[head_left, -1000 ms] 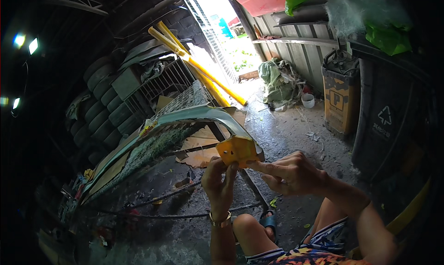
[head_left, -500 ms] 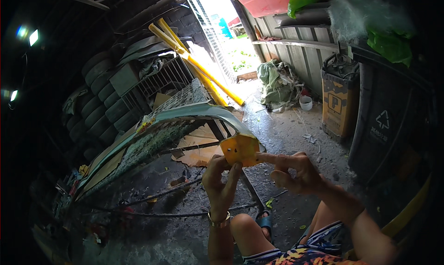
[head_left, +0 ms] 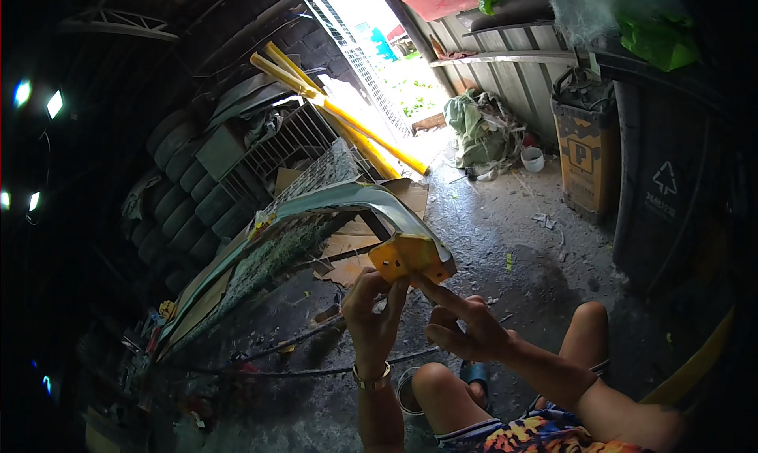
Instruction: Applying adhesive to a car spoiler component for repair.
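Yellow end (head_left: 414,255) of the long curved panel (head_left: 335,197) sits near frame centre. Left hand (head_left: 371,317) pinches its lower edge, thumb in front; fingers behind are partly hidden. Right hand (head_left: 480,330) sets its index fingertip against the same edge; whether its curled fingers hold anything cannot be told. Far-left rim is too dark to read. Grey floor (head_left: 505,208) is littered; stacked tyres (head_left: 188,194) stand at left, bright doorway (head_left: 418,93) upper centre.
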A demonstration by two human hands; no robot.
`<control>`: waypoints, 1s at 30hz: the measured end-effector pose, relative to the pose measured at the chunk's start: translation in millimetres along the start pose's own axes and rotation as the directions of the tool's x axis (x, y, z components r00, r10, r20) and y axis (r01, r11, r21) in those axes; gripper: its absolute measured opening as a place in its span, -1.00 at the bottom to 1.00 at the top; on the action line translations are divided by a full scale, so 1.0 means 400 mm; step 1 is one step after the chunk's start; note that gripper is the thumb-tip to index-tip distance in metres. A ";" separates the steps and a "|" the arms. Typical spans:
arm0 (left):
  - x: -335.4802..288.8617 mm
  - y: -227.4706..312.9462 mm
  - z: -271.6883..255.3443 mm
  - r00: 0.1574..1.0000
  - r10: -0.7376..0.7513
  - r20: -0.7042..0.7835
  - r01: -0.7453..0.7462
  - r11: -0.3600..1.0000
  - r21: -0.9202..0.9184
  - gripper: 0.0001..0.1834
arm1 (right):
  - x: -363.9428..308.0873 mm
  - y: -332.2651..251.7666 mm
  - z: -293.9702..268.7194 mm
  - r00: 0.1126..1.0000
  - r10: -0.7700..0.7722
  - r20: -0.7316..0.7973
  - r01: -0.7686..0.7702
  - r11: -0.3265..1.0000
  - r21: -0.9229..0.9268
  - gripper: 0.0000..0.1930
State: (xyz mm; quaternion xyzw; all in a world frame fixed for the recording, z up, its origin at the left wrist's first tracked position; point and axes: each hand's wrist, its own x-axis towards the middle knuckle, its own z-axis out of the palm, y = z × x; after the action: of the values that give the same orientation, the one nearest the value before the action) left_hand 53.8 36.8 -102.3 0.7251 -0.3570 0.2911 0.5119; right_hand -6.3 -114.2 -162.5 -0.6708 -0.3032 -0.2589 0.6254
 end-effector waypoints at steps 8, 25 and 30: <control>0.001 -0.003 -0.006 0.999 -0.023 0.042 0.025 0.998 -0.056 -0.85 | -0.010 0.007 -0.005 0.999 -0.034 -0.039 0.033 0.999 -0.019 -0.22; 0.004 0.003 -0.012 0.998 -0.049 0.043 0.049 0.999 -0.015 -0.84 | 0.031 0.032 0.009 0.986 -0.158 -0.055 0.144 0.970 -0.196 -0.27; 0.000 -0.007 -0.021 0.999 -0.023 0.049 0.020 0.998 0.059 -0.85 | 0.019 0.025 0.011 0.991 -0.129 -0.038 0.119 0.973 -0.197 -0.24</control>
State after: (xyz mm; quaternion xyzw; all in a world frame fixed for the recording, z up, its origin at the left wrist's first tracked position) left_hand 55.5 45.5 -101.2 0.7505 -0.3531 0.2777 0.4847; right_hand 6.2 -109.5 -164.2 -0.7017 -0.3017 -0.3426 0.5470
